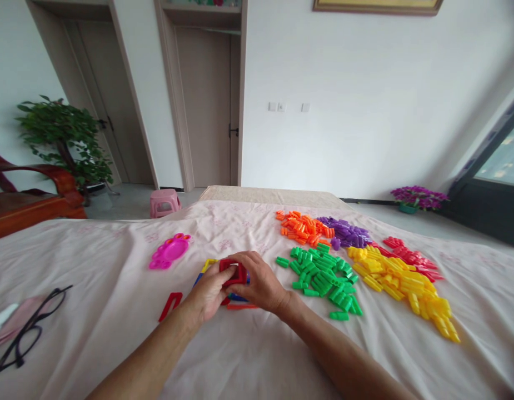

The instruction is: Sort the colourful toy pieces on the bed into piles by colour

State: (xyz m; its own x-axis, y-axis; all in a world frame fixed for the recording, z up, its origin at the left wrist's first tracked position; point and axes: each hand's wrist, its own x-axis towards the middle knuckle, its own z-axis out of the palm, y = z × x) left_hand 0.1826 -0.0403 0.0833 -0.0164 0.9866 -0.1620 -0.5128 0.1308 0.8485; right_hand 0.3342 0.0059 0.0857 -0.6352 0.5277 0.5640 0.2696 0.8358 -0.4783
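Observation:
A red plastic piece shaped like a square frame (pixel 242 273) is held between both hands near the middle of the cloth. My left hand (pixel 213 290) grips its left side, with the thumb reaching into the opening. Curled over the right and far side is my right hand (pixel 259 282). Beneath the hands, partly hidden, lie a yellow piece (pixel 207 265), a blue piece (pixel 239 298) and an orange-red strip (pixel 243 306). Whether these join the red frame I cannot tell. A loose red U-shaped piece (pixel 168 305) rests left of my left forearm.
Piles of green (pixel 321 273), orange (pixel 305 229), purple (pixel 348 232), yellow (pixel 400 280) and red pieces (pixel 413 257) lie to the right. A magenta plastic toy (pixel 170 254) sits on the left, with black glasses (pixel 35 322) nearer. A pale cloth (pixel 115 333) covers the table.

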